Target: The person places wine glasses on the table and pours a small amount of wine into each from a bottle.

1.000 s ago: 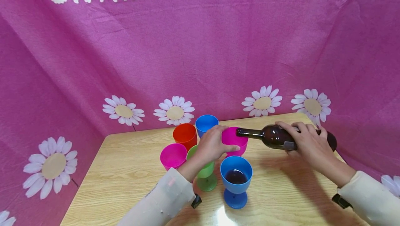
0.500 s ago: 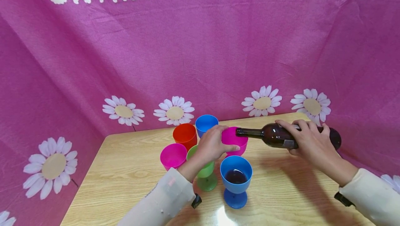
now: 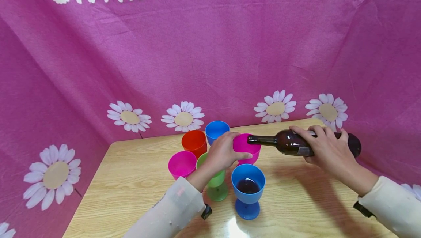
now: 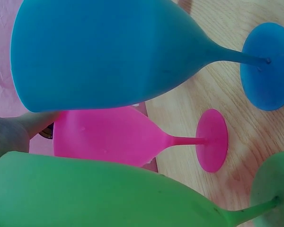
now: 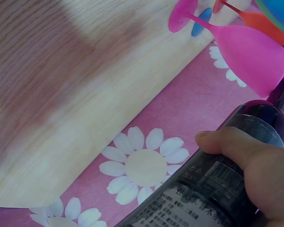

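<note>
A person's left hand (image 3: pixel 221 154) grips the bowl of an upright pink goblet (image 3: pixel 241 145) at its rim, thumb to the near side, while the right hand (image 3: pixel 329 154) wraps around the body of a dark glass bottle (image 3: pixel 288 143) held nearly level. The bottle's mouth (image 3: pixel 249 139) sits at the opening of the pink goblet; whether neck and rim touch cannot be told, nor how much the goblet contains. A printed label (image 5: pixel 180 205) shows on the bottle in the right wrist view; the level of any liquid behind the dark glass is unreadable.

Nearest the camera, a front blue goblet (image 3: pixel 248 197) holds a shallow pool of dark liquid (image 3: pixel 248 186). Just left of it stands a green goblet (image 3: pixel 217 180), its interior largely hidden by the left hand and wrist. Behind and to the left are a second pink goblet (image 3: pixel 182 163) and a red goblet (image 3: pixel 194 142), both showing bare inner walls of their own color, and a rear blue goblet (image 3: pixel 217 128), partly covered by the left hand. All stand on a wood-grain table (image 3: pixel 131 183) before a magenta backdrop (image 3: pixel 210 48) printed with daisies (image 3: pixel 130 117).
</note>
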{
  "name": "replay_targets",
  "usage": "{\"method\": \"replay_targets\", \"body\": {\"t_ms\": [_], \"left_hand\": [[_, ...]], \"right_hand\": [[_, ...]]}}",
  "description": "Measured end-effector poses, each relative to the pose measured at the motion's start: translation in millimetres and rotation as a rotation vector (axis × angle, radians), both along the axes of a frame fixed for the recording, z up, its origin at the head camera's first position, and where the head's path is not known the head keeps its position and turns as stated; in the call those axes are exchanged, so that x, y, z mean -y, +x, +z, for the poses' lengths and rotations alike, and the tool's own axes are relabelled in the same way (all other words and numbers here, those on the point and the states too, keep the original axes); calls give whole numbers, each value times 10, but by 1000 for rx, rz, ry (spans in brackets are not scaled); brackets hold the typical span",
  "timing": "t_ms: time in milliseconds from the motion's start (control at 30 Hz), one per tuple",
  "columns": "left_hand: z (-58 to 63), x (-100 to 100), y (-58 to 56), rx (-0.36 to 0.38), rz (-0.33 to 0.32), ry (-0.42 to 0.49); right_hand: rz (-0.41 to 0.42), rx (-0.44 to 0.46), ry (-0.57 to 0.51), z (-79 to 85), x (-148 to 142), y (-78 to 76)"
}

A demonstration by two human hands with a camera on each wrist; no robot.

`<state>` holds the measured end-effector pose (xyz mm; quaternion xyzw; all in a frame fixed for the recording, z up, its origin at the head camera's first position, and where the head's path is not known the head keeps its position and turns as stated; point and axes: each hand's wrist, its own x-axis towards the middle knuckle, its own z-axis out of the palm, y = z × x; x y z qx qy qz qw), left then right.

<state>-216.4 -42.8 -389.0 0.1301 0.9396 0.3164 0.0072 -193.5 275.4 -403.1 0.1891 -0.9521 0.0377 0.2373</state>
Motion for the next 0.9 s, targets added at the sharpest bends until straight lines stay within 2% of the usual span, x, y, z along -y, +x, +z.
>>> {"method": "replay_targets", "body": {"t_ms": [900], "left_hand": [[11,-9,3,-10,-3,-11]], "right_hand": [[5,2,8,69,20,11]]}}
